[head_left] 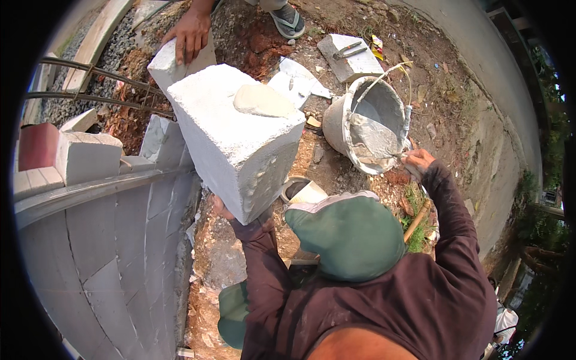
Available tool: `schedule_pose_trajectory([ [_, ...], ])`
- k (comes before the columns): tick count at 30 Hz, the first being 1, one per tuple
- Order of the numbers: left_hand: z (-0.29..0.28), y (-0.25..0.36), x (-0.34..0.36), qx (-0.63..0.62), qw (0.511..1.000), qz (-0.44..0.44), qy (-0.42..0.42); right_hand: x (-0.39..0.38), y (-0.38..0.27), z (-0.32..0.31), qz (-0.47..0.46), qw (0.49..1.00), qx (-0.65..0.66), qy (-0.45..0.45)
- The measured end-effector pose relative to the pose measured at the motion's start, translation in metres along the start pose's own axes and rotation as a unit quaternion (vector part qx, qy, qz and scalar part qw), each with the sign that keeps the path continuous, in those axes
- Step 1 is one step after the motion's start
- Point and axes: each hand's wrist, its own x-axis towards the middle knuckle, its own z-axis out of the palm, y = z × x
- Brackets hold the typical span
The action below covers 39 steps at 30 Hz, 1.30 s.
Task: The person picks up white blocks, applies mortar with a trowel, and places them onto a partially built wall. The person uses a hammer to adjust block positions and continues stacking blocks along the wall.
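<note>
gripping trowel (373, 137), right hand (419, 161); left hand (220, 207) half-hidden behind block (231, 141).

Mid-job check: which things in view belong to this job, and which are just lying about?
Likely part of the job:
white block at the left hand
trowel in the right hand
bucket
second block under another person's hand

Apparently lying about:
yellow wrapper
white fragments
wooden stick

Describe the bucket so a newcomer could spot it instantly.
Start at the big white block in mid-picture. Right of it, by the right hand, is a grey bucket. Unlike the smaller block above it, it is round and hollow, with a looped handle and a trowel inside.
</note>
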Motion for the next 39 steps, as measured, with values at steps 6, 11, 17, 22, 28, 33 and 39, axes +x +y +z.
schedule_pose_trajectory([
  [6,-0.058,-0.012,0.001,0.006,1.0,0.01,-0.007,-0.093,-0.051,-0.002,-0.218,0.958,0.181,0.04],
  [11,0.029,-0.025,0.018,-0.051,0.998,0.002,-0.023,-0.085,-0.164,0.026,-0.503,0.85,-0.097,0.121],
  [17,0.033,-0.015,0.013,-0.082,0.996,-0.021,-0.034,-0.078,-0.257,0.058,-0.594,0.696,-0.346,0.208],
  [22,0.01,-0.011,-0.001,-0.061,0.997,-0.014,0.05,-0.109,-0.244,0.061,-0.671,0.604,-0.381,0.197],
  [28,0.015,-0.011,-0.001,-0.137,0.99,0.009,-0.024,-0.092,-0.27,0.071,-0.701,0.494,-0.428,0.285],
  [33,0.02,-0.018,-0.008,-0.191,0.981,0.021,0.021,-0.051,-0.313,0.093,-0.714,0.494,-0.424,0.259],
  [39,-0.013,-0.014,-0.01,-0.172,0.985,-0.001,-0.034,-0.071,-0.291,0.097,-0.598,0.7,-0.375,0.108],
])
